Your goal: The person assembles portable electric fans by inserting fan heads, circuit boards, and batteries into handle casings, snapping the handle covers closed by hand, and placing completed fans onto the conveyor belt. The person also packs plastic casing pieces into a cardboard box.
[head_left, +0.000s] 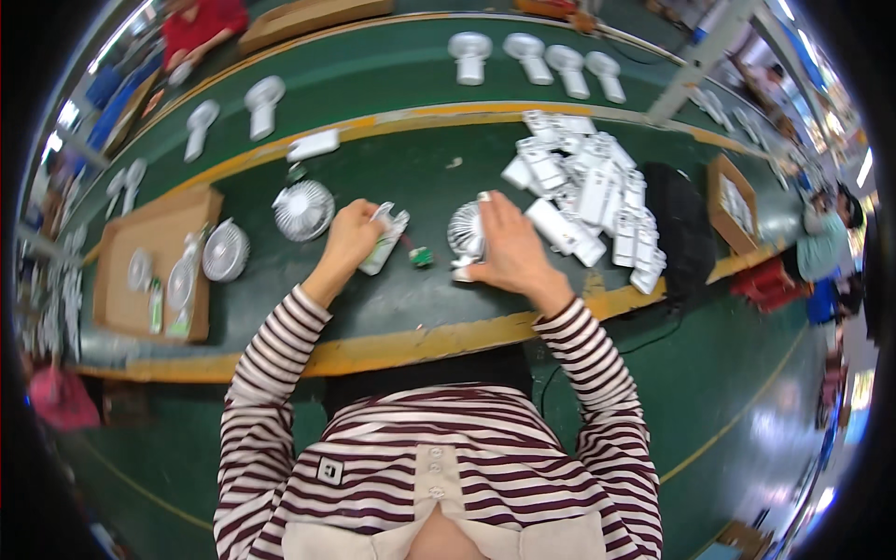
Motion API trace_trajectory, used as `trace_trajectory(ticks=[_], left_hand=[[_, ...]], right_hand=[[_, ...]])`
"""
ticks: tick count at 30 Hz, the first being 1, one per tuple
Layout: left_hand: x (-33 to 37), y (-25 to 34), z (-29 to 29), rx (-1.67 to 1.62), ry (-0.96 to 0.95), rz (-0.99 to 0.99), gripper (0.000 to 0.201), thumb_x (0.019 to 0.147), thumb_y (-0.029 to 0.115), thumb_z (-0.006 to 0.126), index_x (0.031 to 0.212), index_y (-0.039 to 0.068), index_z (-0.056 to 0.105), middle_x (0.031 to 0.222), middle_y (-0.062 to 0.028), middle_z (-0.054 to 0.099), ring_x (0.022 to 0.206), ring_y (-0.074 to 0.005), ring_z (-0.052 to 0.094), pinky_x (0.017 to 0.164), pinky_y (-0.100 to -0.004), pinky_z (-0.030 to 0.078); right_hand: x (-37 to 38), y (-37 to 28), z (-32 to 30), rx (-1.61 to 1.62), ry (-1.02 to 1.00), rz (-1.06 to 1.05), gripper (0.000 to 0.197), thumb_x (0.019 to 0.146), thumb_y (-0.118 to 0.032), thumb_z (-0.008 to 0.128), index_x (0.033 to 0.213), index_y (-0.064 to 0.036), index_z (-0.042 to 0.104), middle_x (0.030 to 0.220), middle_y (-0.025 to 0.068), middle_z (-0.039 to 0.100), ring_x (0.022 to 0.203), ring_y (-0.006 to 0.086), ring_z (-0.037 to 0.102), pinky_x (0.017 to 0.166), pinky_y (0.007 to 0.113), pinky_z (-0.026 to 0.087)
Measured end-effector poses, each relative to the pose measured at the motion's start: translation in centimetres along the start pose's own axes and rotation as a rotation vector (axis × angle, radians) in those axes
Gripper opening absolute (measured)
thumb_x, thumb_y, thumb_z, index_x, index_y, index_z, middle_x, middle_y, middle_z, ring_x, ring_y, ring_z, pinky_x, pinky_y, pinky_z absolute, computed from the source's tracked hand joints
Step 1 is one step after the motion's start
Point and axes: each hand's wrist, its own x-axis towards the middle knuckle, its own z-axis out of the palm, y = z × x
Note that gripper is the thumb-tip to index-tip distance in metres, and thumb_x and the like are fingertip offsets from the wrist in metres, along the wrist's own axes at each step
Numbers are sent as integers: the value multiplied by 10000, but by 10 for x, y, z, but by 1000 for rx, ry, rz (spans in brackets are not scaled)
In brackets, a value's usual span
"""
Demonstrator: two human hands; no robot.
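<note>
My left hand pinches a white plastic handle piece with a greenish inside. Close to its right, a small green circuit board on thin reddish wires lies on the bench. My right hand grips a round white fan head from its right side, fingers at the far edge and thumb at the near one. The fan head rests on the bench, its right part hidden by the hand. Left of my left hand lie two more fan heads, one farther off and one nearer the box.
A cardboard box with fan parts stands at the left. White casing pieces are heaped at the right, beside a black bag and a smaller box. Beyond, handheld fans lie on a green belt. Other people work nearby.
</note>
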Motion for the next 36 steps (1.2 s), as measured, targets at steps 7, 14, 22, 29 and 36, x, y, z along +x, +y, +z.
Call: trace_trajectory(ticks=[7,14,22,29,36], left_hand=[[-53,4,-13,-843,-304,-429,317,862,133,316,991,-69,523,867,-156,613,728,-254,624,637,-389,533],[-91,-5,-12,-1079,-380,-353,212,843,134,485,984,-14,539,836,-124,601,745,-249,628,625,-410,544],[-142,16,-28,-927,-235,-126,185,824,44,501,1004,0,501,863,-151,609,748,-257,637,627,-346,537],[-177,13,-35,-930,-246,-169,199,785,-5,510,981,-18,478,826,-177,600,672,-266,631,588,-344,536],[-196,19,-20,-769,-375,-208,348,697,-18,464,1042,-47,499,808,-186,598,578,-240,613,563,-335,534]], right_hand=[[-6,-14,-15,5,-256,-85,1013,518,-287,780,1300,66,242,1342,268,272,1209,392,338,974,423,347],[-26,-30,-1,-45,-127,-58,807,579,-253,710,1265,-23,352,1213,250,398,1098,388,440,895,419,410],[-51,-45,19,511,537,95,574,634,-289,716,1090,0,522,947,167,602,834,301,607,745,343,483],[-48,-57,-4,1203,584,183,313,786,-134,657,1028,26,540,900,53,609,790,93,563,680,216,459],[-26,-82,-31,1390,99,266,272,853,-260,589,954,-8,601,788,4,594,680,73,552,592,212,445]])
